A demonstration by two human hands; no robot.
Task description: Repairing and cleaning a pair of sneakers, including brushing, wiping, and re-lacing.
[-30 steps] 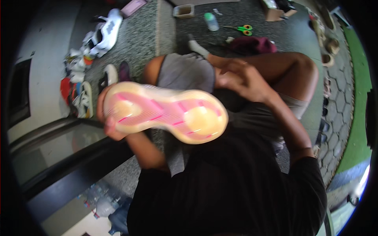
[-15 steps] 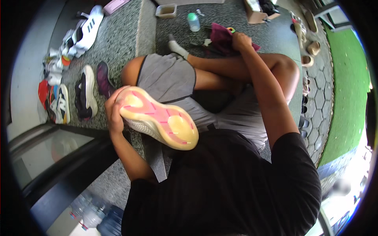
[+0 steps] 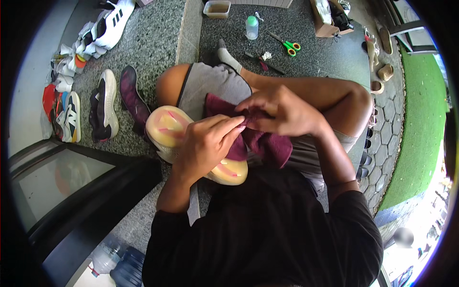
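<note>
Both of my hands meet over my lap on a maroon cloth (image 3: pixel 275 148). My left hand (image 3: pixel 205 146) pinches its near-left part, fingers pressed together, while my right hand (image 3: pixel 289 112) grips the bunched cloth with curled fingers. Beneath my left hand lies a shoe (image 3: pixel 165 126), sole up, resting across my left thigh and against my shirt. Its sole is cream-yellow with pink patches, and its middle is hidden by my hand and the cloth. A dark purple upper (image 3: pixel 133 93) lies on the ledge just beyond the shoe's left end.
On the ledge at left stand a black-and-white shoe (image 3: pixel 107 105) and several other sneakers. Ahead are a plastic tub (image 3: pixel 216 9), a green-capped bottle (image 3: pixel 252 28), green-handled scissors (image 3: pixel 290 47), a dark slim tool (image 3: pixel 267 64) and a cardboard box (image 3: pixel 327 24). Water bottles (image 3: pixel 128 265) stand low at left.
My right hand has brought the maroon cloth from the far surface to my lap, uncovering the scissors. My left hand has let go of the shoe's end and moved right onto the cloth.
</note>
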